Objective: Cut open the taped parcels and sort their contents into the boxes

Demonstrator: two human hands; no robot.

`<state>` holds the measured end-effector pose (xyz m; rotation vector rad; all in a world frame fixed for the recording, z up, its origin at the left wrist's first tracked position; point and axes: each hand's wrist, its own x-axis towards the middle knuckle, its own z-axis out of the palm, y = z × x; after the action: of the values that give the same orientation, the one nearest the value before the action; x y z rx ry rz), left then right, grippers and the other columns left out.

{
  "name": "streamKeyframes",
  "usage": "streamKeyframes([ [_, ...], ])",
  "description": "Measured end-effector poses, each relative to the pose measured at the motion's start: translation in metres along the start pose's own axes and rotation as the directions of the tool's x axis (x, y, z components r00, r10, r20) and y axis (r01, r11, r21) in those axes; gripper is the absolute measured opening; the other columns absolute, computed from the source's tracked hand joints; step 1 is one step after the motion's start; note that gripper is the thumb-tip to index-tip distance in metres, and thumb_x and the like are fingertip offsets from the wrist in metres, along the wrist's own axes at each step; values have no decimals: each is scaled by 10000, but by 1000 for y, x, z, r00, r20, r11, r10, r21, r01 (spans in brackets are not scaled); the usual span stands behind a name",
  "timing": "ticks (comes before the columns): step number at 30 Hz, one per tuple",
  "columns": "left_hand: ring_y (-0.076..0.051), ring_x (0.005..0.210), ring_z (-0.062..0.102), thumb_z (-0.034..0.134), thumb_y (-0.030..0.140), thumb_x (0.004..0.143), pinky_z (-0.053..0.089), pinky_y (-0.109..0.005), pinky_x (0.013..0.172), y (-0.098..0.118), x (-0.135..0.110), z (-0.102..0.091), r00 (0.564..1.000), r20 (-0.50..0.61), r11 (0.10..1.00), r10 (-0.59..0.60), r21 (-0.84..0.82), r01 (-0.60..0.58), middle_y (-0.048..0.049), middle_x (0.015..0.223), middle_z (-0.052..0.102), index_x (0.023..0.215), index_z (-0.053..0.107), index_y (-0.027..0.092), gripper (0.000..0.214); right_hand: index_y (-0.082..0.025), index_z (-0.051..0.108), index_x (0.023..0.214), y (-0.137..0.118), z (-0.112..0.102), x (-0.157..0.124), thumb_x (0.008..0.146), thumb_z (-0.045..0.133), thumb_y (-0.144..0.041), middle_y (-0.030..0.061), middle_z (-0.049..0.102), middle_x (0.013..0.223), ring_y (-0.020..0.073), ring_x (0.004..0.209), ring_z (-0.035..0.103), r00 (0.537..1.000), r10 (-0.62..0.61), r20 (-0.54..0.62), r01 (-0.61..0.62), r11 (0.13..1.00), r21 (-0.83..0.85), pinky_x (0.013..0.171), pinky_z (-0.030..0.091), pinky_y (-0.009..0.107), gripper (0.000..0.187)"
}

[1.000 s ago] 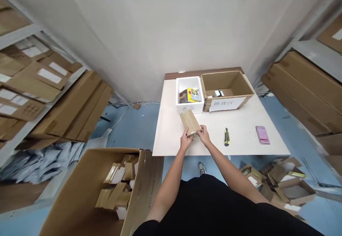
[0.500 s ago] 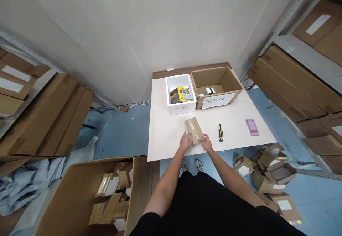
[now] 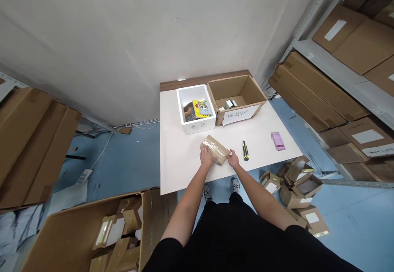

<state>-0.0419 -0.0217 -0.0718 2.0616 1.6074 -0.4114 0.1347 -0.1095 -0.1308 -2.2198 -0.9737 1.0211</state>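
A small brown cardboard box with shiny clear tape along its top is held at the front of the white table. My left hand grips its left side, fingers over the near edge. At the right end, my right hand pinches the box's corner. To the right lies a black and yellow utility knife, touched by neither hand. Behind the box stands a white foam bin holding a yellow booklet. Beside that bin is an open cardboard box with a small white-and-green carton inside.
A blurred pink item lies on the table's right side. A large carton of parcels stands at lower left. Opened boxes litter the floor at right. Shelves with cartons flank the table.
The small box has turned so its right end swings toward me, and my left hand has shifted along its side. My view has swung to the right.
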Motion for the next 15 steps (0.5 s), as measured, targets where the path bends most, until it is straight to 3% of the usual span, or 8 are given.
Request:
streamKeyframes([
  [2, -400, 1668, 44, 676, 655, 890, 293, -504, 1292, 7, -3, 4, 999, -44, 1000, -24, 3, 25, -218, 1797, 97, 1719, 192, 120, 1098, -169, 432, 1600, -2, -24, 15, 957, 552, -318, 159, 687, 1412, 286, 1351, 622, 991, -130, 17, 131, 988, -85, 1140, 480, 435, 671],
  [5, -386, 1669, 68, 680, 636, 899, 327, -497, 1278, 15, -4, 6, 997, -55, 999, -49, 17, 50, -262, 1779, 145, 1701, 208, 72, 1088, -199, 436, 1621, 12, -67, 41, 966, 541, -300, 137, 489, 1644, 287, 1569, 376, 932, -360, 39, 360, 914, -189, 1274, 334, 482, 671],
  [7, -385, 1667, 86, 694, 638, 890, 411, -497, 1227, 16, -3, 8, 996, -24, 996, -88, 12, 88, -271, 1777, 143, 1701, 183, 74, 1113, -213, 452, 1618, 32, -95, 60, 961, 553, -288, 122, 421, 1693, 298, 1608, 290, 919, -390, 60, 393, 890, -231, 1299, 289, 509, 669],
  [9, -381, 1668, 83, 687, 640, 900, 451, -500, 1197, 14, -4, 10, 995, -33, 995, -99, 10, 99, -258, 1782, 136, 1706, 156, 110, 1102, -220, 501, 1584, 58, -119, 81, 946, 588, -280, 128, 432, 1684, 316, 1601, 298, 939, -340, 62, 344, 905, -251, 1292, 299, 519, 646],
  [11, -369, 1670, 91, 671, 653, 914, 477, -486, 1179, 12, -4, 14, 993, -47, 994, -105, 10, 106, -240, 1788, 135, 1707, 136, 144, 1084, -211, 572, 1514, 84, -133, 101, 934, 630, -288, 157, 510, 1618, 333, 1549, 391, 966, -249, 68, 258, 934, -246, 1257, 355, 499, 587],
  [15, -345, 1671, 103, 658, 673, 929, 507, -449, 1156, 13, -5, 15, 991, -75, 994, -108, 22, 110, -214, 1785, 166, 1702, 128, 179, 1059, -186, 615, 1404, 118, -124, 127, 923, 693, -376, 169, 718, 1307, 326, 1253, 673, 995, 33, 89, -17, 984, -180, 1055, 537, 442, 523],
])
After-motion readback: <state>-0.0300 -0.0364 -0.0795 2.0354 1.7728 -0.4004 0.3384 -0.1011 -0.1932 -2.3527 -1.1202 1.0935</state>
